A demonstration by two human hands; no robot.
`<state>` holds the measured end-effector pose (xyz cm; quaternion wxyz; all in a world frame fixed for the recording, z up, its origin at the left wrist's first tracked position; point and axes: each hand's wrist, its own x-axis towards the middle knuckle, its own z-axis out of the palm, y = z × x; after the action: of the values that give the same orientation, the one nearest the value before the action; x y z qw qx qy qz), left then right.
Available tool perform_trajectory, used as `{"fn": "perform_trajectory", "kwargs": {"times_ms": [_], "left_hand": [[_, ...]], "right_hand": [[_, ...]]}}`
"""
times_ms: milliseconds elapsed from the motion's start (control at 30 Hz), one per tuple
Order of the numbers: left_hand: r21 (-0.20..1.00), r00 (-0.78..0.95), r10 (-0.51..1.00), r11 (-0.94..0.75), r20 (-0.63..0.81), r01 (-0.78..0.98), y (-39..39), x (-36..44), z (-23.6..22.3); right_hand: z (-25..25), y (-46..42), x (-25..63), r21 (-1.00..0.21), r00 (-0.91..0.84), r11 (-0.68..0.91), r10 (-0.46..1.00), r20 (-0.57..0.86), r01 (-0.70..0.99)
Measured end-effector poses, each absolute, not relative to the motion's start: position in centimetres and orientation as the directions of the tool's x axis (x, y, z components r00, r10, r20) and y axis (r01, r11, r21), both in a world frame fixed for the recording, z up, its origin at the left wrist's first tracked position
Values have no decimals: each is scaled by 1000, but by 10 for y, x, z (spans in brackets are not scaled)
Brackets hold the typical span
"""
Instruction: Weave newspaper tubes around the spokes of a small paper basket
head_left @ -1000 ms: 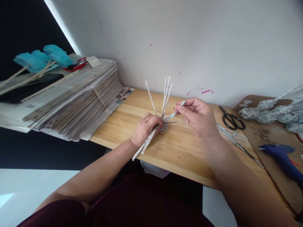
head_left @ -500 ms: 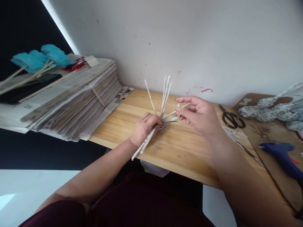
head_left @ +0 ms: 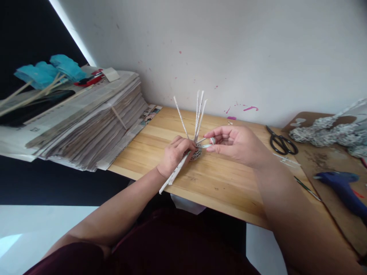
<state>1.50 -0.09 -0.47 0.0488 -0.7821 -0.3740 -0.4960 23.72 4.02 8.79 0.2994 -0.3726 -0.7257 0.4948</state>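
Observation:
A small woven piece of rolled newspaper tubes (head_left: 197, 153) lies on the wooden table (head_left: 218, 183). Several white tubes (head_left: 198, 114) stand up from it like spokes, and two more stick out toward me under my wrist. My left hand (head_left: 175, 154) is closed on the weave and pins it to the table. My right hand (head_left: 235, 144) sits just right of it, its fingertips pinching a paper tube (head_left: 208, 143) that runs into the weave.
A tall stack of newspapers (head_left: 86, 114) fills the left, with blue paper pieces on sticks (head_left: 48, 72) on top. Black scissors (head_left: 279, 143), loose tubes (head_left: 286, 160), a blue glue gun (head_left: 342, 187) and woven paper rings (head_left: 323, 133) lie right. A wall is close behind.
My right hand has dropped lower and moved left, drawing the tube it pinches in close to the weave. My left hand has stayed in place.

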Motion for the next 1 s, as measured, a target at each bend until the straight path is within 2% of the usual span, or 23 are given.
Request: {"fn": "perform_trajectory", "kwargs": {"times_ms": [200, 367, 533, 667, 733, 833, 1000], "left_hand": [[302, 226, 542, -715, 810, 630, -2, 15, -3], [296, 229, 541, -713, 809, 636, -2, 15, -3], [291, 233, 533, -720, 814, 631, -2, 15, -4], [307, 229, 547, -715, 805, 629, -2, 15, -3], [307, 231, 545, -719, 806, 624, -2, 15, -3], [299, 232, 535, -725, 813, 621, -2, 15, -2], [289, 243, 534, -723, 810, 628, -2, 14, -4]], "right_hand": [[84, 36, 228, -967, -573, 174, 819, 37, 187], [79, 38, 224, -975, -532, 175, 843, 77, 137], [74, 39, 221, -944, -500, 293, 846, 184, 149], [69, 39, 217, -858, -446, 472, 825, 348, 203], [66, 39, 215, -840, -418, 509, 815, 400, 188], [59, 38, 209, -886, -411, 449, 834, 368, 116], [47, 39, 198, -974, -366, 223, 903, 226, -51]]}}
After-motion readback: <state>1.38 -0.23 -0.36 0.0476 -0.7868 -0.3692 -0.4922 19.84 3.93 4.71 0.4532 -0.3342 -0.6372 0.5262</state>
